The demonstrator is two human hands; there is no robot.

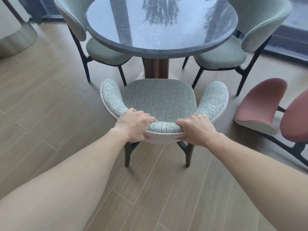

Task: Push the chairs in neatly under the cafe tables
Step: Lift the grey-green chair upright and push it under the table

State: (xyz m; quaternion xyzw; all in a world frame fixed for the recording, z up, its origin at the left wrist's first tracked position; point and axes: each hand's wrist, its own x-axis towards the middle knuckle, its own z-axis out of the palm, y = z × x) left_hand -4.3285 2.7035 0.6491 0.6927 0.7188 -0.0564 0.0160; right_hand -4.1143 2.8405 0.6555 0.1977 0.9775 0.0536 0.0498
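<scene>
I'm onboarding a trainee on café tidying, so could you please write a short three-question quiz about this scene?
1. True or false: both hands grip the near chair by its backrest.
2. Which chair colour appears at the right edge? A) pink B) yellow C) black
3. What shape is the table top?

Key: 1. True: left hand and right hand both hold it. 2. A, the pink chair. 3. Round.

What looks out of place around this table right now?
The green chair held by both hands sits fully clear of the round table, not tucked. At the right, a pink chair stands angled away, apart from this table.
</scene>
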